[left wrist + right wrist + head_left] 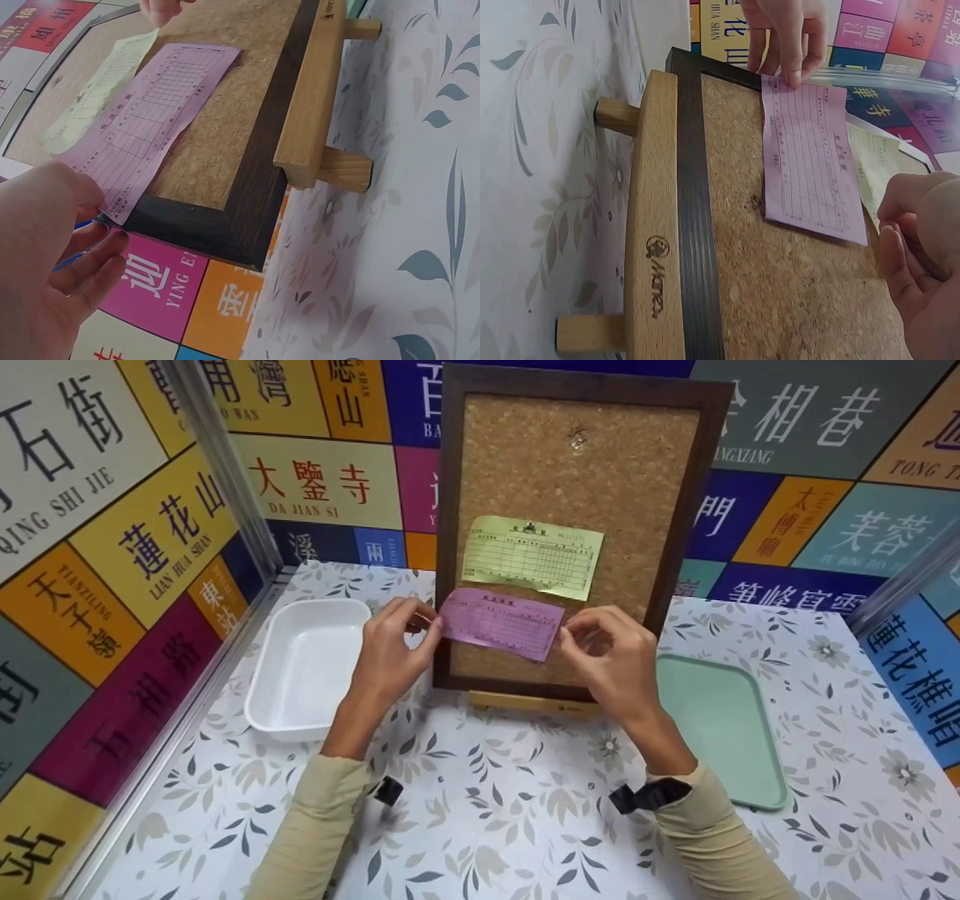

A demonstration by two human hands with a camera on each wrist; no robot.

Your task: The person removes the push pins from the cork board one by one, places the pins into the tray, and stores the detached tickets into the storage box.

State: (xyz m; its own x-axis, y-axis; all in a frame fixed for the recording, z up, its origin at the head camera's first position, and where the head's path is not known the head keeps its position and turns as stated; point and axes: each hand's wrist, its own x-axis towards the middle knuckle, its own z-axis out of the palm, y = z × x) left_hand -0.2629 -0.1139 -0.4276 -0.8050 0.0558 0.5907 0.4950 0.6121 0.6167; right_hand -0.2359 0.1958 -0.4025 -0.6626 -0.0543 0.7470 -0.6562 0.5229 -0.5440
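A cork board [577, 472] in a dark frame leans on a wooden easel [525, 703] on the table. A yellow-green slip [532, 555] hangs on the cork. Just below it, both hands hold a pink slip [501, 622] flat against the board. My left hand [427, 622] pinches its left end, which also shows in the left wrist view [97, 217], where something thin and blue shows between the fingers. My right hand [566, 634] pinches the right end with curled fingers [900, 247]. The right wrist view shows the pink slip [806, 157] lying over the cork.
A white rectangular dish [307, 660] stands left of the board and a pale green tray [720, 720] lies to its right. The floral tablecloth [487, 825] spreads in front. Sign-covered walls [112, 547] close in at the left, back and right.
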